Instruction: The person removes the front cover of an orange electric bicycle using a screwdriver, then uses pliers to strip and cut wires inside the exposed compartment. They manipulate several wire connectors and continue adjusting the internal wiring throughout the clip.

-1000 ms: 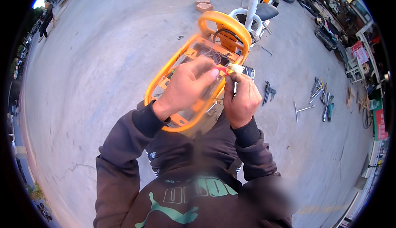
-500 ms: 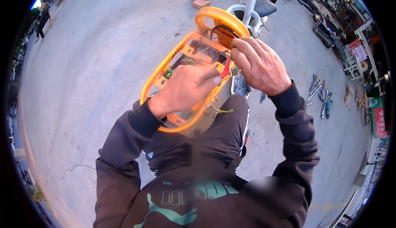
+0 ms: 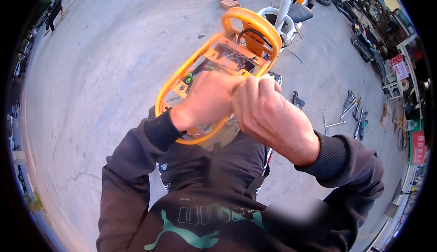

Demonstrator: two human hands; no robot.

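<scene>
My left hand is closed over the near right part of the orange tubular frame, with its fingertips turned toward the other hand. Right against it, my right hand is curled shut with the knuckles up. Whatever lies between the fingers is hidden by the hands. Inside the frame, bright green wire connectors show just beyond my left hand. Thin loose wires sit between the orange crossbars, and a black cable loops at the frame's far end.
A white metal tube and a dark saddle stand beyond the frame. Spanners and other hand tools lie on the concrete at right. Two bricks rest far ahead. Parts and machinery line the right edge; a person stands far left.
My right hand has come down and left, against my left hand. The red wire and white plug seen between the hands before are now hidden.
</scene>
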